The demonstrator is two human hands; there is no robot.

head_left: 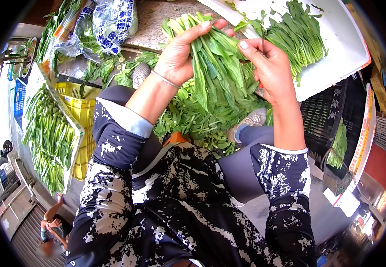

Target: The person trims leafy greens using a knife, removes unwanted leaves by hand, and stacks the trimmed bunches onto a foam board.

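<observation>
Black-and-white splotchy smock [179, 178] right up front, filling the lower middle. Over on the far left, a white foam box [78, 129] full of slim green leafy stems [48, 129], right beside a yellow plastic crate [85, 111]. Next along, clear plastic bags with blue printing [115, 22]. Then the left hand [185, 50], wrapped snugly around a floppy bunch of long green leaves with pale stems [215, 66], thumb in front, other fingers mostly behind. Held up between both hands, over a loose heap of green leaves [193, 118]. Just right of the left fingers, so clearly nearer on that side; left of the right hand [270, 64], maybe touching its thumb, hard to say. Long axis on a slant: pale stem ends pointing up-left, away from the body, leaf tips drooping down-right, back toward it. Right fingers curled closed on a thin dark strip [263, 39], can't tell what exactly. Past that, a big white foam tray [342, 33] with a neat bundle of dark green leafy stems [297, 42], plus a black plastic crate [322, 107] below.
</observation>
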